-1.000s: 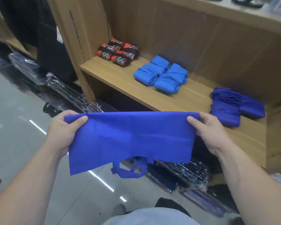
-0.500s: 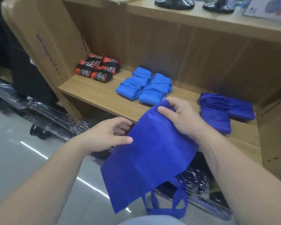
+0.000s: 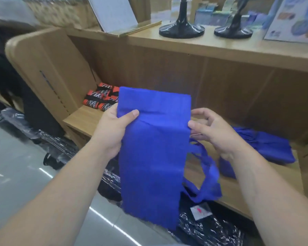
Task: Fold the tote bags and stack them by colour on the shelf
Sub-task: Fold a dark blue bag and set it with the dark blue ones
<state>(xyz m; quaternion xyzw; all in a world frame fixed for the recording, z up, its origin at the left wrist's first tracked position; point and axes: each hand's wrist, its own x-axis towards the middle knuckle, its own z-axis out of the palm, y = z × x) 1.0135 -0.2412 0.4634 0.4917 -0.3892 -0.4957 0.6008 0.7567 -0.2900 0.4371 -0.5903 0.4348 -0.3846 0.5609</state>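
One blue tote bag (image 3: 153, 157) hangs between two grips, the left grip (image 3: 110, 132) clamped on its upper edge, the right grip (image 3: 212, 132) touching its side, hold unclear; two black stands (image 3: 181, 29) sit on the counter (image 3: 167, 42) above them.

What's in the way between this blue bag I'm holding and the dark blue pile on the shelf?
Nothing visible on the wooden shelf blocks it. The royal-blue fabric tote bag, gripped by the left hand, hangs left of the pile of folded royal-blue bags; only your own right hand and forearm lie between them.
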